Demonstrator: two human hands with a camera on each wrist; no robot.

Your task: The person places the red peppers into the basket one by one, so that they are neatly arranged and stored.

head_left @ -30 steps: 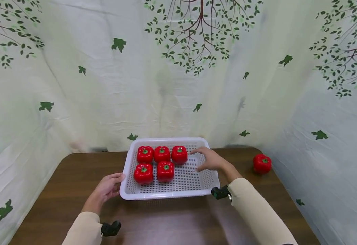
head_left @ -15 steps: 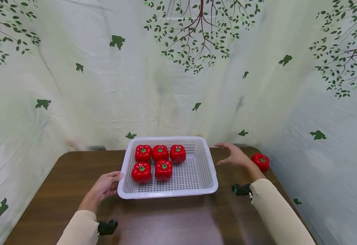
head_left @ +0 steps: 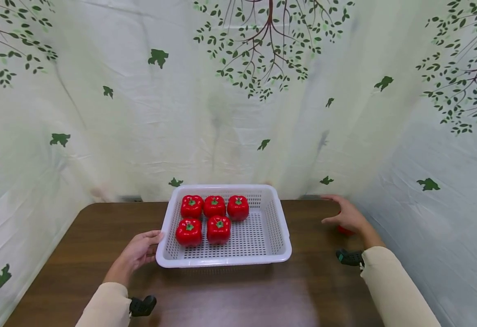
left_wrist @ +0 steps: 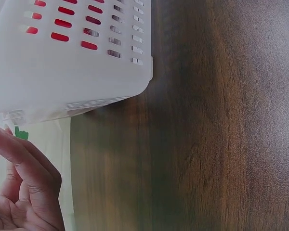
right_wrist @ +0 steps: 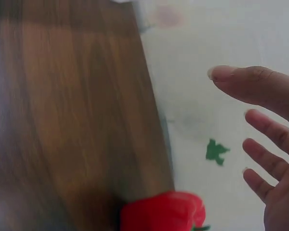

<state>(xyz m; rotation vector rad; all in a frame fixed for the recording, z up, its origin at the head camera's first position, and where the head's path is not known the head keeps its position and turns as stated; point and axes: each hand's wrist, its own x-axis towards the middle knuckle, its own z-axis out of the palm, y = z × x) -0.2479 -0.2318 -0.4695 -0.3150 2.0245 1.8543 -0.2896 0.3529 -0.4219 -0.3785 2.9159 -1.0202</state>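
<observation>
A white perforated plastic basket (head_left: 246, 260) sits on the table, holding several red bell peppers (head_left: 218, 230) on its left and back part. At its left end my left hand (head_left: 137, 250) grips the rim; in the left wrist view the fingers (left_wrist: 31, 166) reach up to the basket's edge, with the thumb mostly out of sight. My right hand (head_left: 346, 215) is at the far right of the table, thumb and fingers spread. It largely covers a single red bell pepper (head_left: 345, 230) in the head view. The right wrist view shows this pepper (right_wrist: 159, 211) apart from the fingers.
A brown wooden table (head_left: 222, 295) carries everything. Behind it and along the sides hangs a pale curtain (head_left: 230, 136) printed with leaves and branches. The basket's right part has bare mesh floor (head_left: 259, 236).
My right hand has drawn back from above the basket's right side and moved right to the lone bell pepper. The left hand has stayed at the basket's left rim.
</observation>
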